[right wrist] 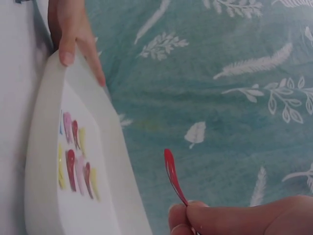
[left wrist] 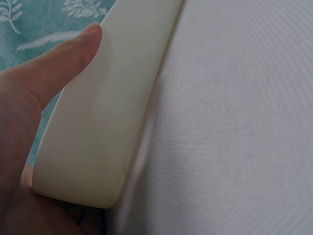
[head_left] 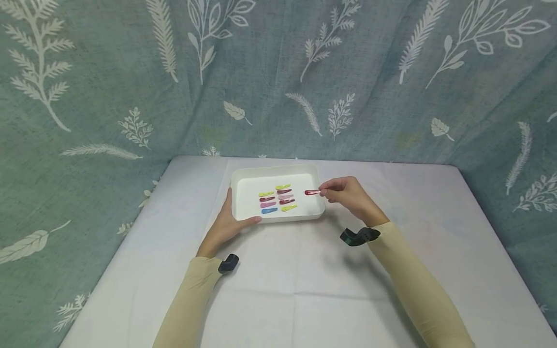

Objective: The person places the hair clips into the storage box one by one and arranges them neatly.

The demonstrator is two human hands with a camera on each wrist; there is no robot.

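Observation:
My left hand (head_left: 225,224) grips the left end of a white tray (head_left: 244,188), its thumb (left wrist: 78,56) on the near rim and the other fingers along the left side. Above the tray's right end, my right hand (head_left: 351,195) pinches a red snap hair clip (right wrist: 173,174) by one end, between thumb and fingertips. Several more hair clips lie on the tray floor in two columns. The left column includes a blue clip (head_left: 269,210) nearest me and a yellow clip (head_left: 266,194) at its far end. Dark red, pink and yellow clips make up the right column.
The tray stands on a table (head_left: 278,309) covered with a white cloth. Behind it and at the sides hangs a blue-green curtain (head_left: 270,58) with white leaf prints. A dark wrist camera (head_left: 360,237) is strapped to the right wrist, another (head_left: 228,263) to the left.

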